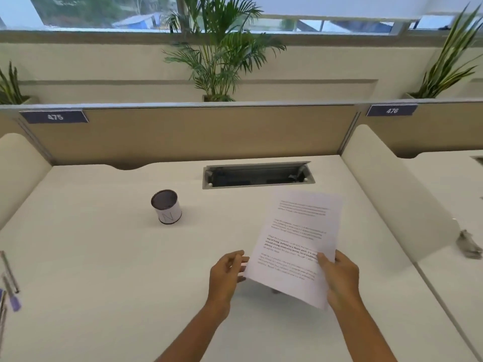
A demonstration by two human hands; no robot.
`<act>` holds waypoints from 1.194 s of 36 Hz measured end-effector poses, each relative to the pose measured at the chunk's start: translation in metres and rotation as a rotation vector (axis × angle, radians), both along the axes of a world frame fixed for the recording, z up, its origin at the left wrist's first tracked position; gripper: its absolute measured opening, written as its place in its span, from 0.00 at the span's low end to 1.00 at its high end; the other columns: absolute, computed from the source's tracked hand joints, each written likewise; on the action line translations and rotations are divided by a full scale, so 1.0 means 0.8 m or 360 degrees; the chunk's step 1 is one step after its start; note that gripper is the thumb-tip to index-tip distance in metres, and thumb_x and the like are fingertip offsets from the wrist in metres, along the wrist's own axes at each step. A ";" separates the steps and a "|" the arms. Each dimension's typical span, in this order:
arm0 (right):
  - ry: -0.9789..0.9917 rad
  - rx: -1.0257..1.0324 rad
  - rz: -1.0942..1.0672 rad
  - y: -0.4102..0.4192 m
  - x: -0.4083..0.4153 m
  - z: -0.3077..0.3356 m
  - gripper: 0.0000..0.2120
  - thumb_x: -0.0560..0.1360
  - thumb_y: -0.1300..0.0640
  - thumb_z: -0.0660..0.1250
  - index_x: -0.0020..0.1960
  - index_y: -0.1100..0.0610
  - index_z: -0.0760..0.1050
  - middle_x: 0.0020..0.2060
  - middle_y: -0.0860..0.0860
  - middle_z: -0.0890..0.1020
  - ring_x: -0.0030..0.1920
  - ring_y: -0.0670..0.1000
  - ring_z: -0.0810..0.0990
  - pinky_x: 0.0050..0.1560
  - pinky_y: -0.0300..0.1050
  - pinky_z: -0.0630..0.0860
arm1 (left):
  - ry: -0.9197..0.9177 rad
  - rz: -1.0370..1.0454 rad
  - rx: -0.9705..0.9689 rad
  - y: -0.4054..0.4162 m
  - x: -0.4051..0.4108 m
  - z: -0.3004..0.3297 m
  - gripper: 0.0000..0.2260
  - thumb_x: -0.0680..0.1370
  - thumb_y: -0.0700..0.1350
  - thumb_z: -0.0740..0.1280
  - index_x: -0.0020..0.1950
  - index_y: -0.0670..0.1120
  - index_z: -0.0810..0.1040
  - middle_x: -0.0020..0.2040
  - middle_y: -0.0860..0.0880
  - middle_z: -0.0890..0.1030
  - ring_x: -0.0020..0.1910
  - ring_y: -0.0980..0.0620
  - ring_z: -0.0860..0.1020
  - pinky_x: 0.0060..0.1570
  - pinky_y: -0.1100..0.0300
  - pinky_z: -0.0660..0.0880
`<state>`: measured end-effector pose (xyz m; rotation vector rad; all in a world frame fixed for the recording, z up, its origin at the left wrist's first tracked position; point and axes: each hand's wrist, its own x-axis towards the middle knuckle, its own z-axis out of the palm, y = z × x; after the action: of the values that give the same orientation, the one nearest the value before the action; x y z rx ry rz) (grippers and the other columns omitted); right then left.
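A white printed sheet of paper hangs tilted above the white desk, right of centre. My right hand grips its lower right edge, thumb on the printed face. My left hand holds the lower left edge, its fingertips curled at the paper's rim. The sheet's far end points toward the cable tray. Part of the paper's near corner lies hidden behind my right hand.
A small white cup with a dark rim stands left of centre. An open cable tray is set into the desk's back. Several pens lie at the left edge. A side divider rises on the right, with a partition panel behind.
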<state>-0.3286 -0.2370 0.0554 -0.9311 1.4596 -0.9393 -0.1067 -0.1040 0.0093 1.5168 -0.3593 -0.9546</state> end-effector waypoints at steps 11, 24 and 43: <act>0.0344 0.0262 0.0239 -0.060 -0.112 0.004 0.09 0.78 0.67 0.74 0.56 0.59 0.84 0.46 0.55 0.88 0.44 0.57 0.86 0.45 0.48 0.82 | -0.0786 -0.0214 0.0426 -0.095 -0.031 -0.040 0.18 0.88 0.50 0.61 0.76 0.45 0.74 0.77 0.47 0.74 0.82 0.45 0.65 0.83 0.47 0.60; 0.0485 0.0431 0.0326 -0.067 -0.149 -0.010 0.06 0.79 0.66 0.74 0.53 0.59 0.85 0.46 0.56 0.89 0.46 0.60 0.88 0.40 0.47 0.82 | -0.1209 -0.0707 0.0793 -0.149 -0.079 -0.058 0.31 0.89 0.59 0.52 0.87 0.43 0.54 0.89 0.42 0.44 0.88 0.43 0.37 0.84 0.36 0.36; 0.0459 0.0493 0.0501 -0.043 -0.093 -0.017 0.07 0.79 0.65 0.73 0.49 0.54 0.83 0.45 0.54 0.88 0.45 0.58 0.87 0.39 0.46 0.81 | -0.1447 -0.0946 0.0661 -0.098 -0.023 -0.074 0.29 0.91 0.50 0.49 0.87 0.39 0.44 0.89 0.43 0.40 0.88 0.46 0.36 0.86 0.48 0.37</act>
<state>-0.4031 -0.2716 0.0416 -1.0532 1.5843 -0.3454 -0.1250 -0.1820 -0.0502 2.2462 -1.3870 -0.7424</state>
